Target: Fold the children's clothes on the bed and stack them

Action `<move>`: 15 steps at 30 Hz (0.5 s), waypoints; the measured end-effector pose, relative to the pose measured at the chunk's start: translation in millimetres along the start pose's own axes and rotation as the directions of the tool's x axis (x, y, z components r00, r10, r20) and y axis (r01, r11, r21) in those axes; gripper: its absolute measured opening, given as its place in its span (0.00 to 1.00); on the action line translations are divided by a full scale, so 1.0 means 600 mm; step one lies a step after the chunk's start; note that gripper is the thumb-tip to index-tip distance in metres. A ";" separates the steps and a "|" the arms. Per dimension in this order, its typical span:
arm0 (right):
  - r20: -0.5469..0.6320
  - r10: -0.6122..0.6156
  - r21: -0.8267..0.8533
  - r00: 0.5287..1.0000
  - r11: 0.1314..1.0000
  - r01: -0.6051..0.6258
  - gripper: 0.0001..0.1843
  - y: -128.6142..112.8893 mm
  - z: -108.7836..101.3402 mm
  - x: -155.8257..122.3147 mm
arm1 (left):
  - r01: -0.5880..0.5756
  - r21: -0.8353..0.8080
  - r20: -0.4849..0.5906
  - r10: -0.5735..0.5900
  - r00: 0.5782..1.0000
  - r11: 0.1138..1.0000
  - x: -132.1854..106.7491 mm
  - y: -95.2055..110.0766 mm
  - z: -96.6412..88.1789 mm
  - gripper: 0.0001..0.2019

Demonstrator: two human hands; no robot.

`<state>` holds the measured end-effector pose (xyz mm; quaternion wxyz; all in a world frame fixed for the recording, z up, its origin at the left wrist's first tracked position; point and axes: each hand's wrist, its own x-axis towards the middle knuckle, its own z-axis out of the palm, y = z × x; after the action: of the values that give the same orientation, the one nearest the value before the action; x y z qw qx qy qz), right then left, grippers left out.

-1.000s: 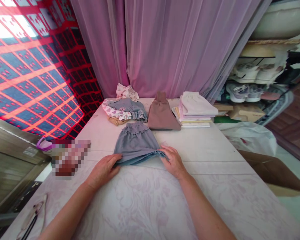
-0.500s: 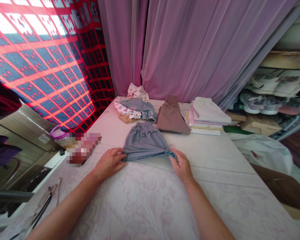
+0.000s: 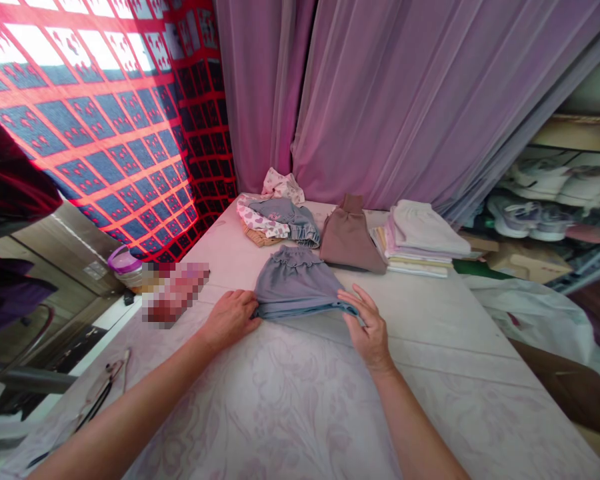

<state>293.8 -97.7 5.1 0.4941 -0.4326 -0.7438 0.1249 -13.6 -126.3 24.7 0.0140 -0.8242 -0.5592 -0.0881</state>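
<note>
A mauve curtain [image 3: 380, 100] fills the upper middle of the frame, with a red-and-blue grid cloth [image 3: 80, 133] at the upper left and a shelf of shoes [image 3: 530, 217] at the right edge. Below them a long table [image 3: 420, 320] runs toward the person, its near part under a pale floral cover. Along the table's far end, from left to right, lie a heart-print garment [image 3: 260, 217] partly under denim shorts [image 3: 293, 217], a brown garment [image 3: 350, 237], and a stack of folded pale clothes [image 3: 420, 243]. A pixelated patch [image 3: 176, 293] hides whatever lies on the table's left side, and a pair of glasses [image 3: 103, 390] sits near the lower left edge. Both forearms enter from the bottom of the frame. In the middle of the table lies a grey-blue skirt [image 3: 296, 283], flat, with its ruffled waistband pointing away from the person and its hem nearest them. The long axis of the hem runs across the frame, from left to right, and each hand is at one end of it. The left hand [image 3: 229, 320] lies low on the table against the hem's left end, its fingers [image 3: 247, 308] touching the cloth, though whether they grip it cannot be told. The right hand [image 3: 369, 331] stands more upright at the hem's right end, its fingers [image 3: 354, 300] raised and apparently pinching the edge of the cloth.
</note>
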 end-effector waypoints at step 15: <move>0.059 0.006 -0.189 0.998 0.982 0.005 0.14 -0.004 -0.035 -0.042 | 0.038 -0.507 -0.266 -0.199 0.943 0.861 -0.051 0.009 -0.015 0.14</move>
<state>314.0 -123.5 0.8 0.4286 -0.4738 -0.7664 0.0664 -20.6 -157.7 29.0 -0.1158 -0.7396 -0.5588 -0.3568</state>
